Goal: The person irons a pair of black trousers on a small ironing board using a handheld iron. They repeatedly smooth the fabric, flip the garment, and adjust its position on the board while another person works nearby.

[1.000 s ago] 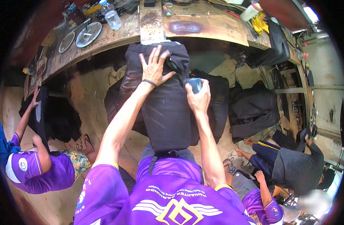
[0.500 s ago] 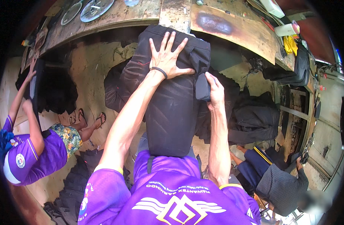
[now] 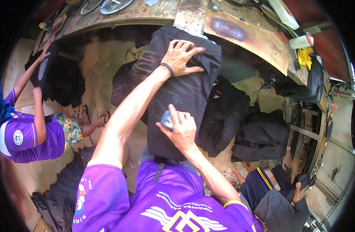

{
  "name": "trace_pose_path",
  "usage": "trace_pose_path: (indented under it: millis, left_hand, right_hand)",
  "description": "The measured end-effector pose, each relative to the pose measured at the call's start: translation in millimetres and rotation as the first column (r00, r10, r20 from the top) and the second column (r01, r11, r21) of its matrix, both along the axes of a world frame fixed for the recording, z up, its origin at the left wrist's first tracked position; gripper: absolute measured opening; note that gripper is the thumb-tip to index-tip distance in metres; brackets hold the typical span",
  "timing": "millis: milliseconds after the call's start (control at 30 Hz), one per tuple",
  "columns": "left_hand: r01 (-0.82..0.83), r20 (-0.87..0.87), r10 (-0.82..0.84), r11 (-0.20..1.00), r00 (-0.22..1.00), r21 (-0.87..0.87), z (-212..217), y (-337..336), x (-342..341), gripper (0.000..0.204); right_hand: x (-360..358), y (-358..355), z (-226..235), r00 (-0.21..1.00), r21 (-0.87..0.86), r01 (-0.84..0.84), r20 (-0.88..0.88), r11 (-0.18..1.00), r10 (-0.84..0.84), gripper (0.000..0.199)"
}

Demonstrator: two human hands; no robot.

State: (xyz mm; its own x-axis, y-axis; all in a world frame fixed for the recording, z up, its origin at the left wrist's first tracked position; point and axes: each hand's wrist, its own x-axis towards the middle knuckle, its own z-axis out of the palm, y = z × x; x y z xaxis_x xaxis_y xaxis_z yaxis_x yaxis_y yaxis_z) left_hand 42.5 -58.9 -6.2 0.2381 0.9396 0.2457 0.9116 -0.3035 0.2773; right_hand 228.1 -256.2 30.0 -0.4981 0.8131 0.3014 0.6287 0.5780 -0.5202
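Head view, left hand (image 3: 182, 58): fingers spread on black cloth garment (image 3: 185, 91), far end.
Right hand (image 3: 182, 127): pinching blue-grey rounded block (image 3: 166, 121), nearer.

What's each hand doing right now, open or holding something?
Left hand: open, fingers spread and slightly bent on the black garment.
Right hand: closed, holding a small dark block over the garment.
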Motion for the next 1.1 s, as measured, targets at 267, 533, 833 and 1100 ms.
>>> trace_pose_path:
  millis: [267, 533, 833, 1100]
  left_hand:
    - [0.111, 0.049, -0.117, 0.988, 0.992, 0.106, -1, 2, -5, 0.052]
    - [0.15, -0.001, -0.15, 0.985, 0.989, 0.082, -2, 11, -1, 0.058]
    - [0.286, 0.073, -0.283, 0.957, 0.956, -0.04, -1, 36, -10, 0.065]
    - [0.237, 0.04, -0.238, 0.971, 0.97, 0.026, -13, 41, -7, 0.065]
  right_hand:
    - [1, 3, -20, 0.998, 0.032, -0.038, 0.052, 0.999, 0.036, 0.061]
    - [-1, 18, -7, 0.989, -0.003, -0.094, 0.113, 0.996, 0.094, 0.062]
    - [-34, 90, 24, 0.938, -0.037, -0.324, 0.118, 0.945, 0.326, 0.063]
    - [-17, 113, -51, 0.963, -0.068, -0.243, 0.103, 0.968, 0.249, 0.06]
